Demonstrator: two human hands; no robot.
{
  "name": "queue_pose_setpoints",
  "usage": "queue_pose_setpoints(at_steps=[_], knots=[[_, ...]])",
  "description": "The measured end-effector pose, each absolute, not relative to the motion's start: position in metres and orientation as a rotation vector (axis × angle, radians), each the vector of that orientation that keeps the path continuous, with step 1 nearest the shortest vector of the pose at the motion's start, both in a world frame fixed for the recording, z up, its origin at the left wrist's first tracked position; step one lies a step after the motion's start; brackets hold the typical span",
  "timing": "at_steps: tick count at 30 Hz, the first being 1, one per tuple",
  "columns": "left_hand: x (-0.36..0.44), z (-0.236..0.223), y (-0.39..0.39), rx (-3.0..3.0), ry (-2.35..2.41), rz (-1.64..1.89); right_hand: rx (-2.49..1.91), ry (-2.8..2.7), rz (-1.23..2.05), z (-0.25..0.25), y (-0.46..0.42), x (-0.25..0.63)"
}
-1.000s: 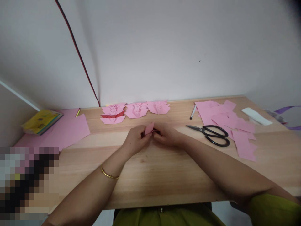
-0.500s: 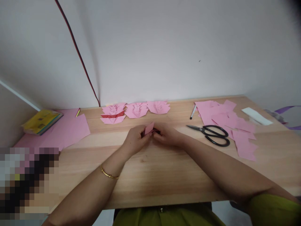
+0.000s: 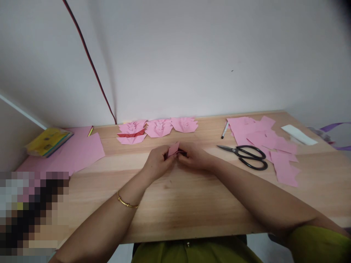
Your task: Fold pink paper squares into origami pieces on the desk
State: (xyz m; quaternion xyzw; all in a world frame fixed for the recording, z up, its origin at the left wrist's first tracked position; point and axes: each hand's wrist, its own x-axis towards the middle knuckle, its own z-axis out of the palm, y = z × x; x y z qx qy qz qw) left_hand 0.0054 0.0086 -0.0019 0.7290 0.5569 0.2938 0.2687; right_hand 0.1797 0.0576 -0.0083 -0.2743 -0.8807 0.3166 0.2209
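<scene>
At the middle of the wooden table (image 3: 192,204), my left hand (image 3: 157,162) and my right hand (image 3: 195,157) meet around a small folded pink paper piece (image 3: 173,149). Both hands pinch it with closed fingers, just above the tabletop. A gold bangle (image 3: 126,202) circles my left wrist. Behind the hands, along the wall, lies a row of finished folded pink paper shapes (image 3: 159,128), one with a red layer (image 3: 131,134).
Black scissors (image 3: 246,156) and a pen (image 3: 225,130) lie right of my hands, beside several loose pink paper pieces (image 3: 268,146). Large pink sheets (image 3: 79,149) and a yellow paper pack (image 3: 48,140) sit at the left. A white strip (image 3: 298,134) lies far right. A red-black cable (image 3: 93,69) runs down the wall.
</scene>
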Motion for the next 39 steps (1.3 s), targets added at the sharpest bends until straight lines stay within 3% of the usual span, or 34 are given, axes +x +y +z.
queue_pose_setpoints(at_steps=[39], knots=[[0.0047,-0.003,0.0085,1.993,1.511,0.781,-0.759,-2.42,0.882,-0.0104,0.0591,0.182]])
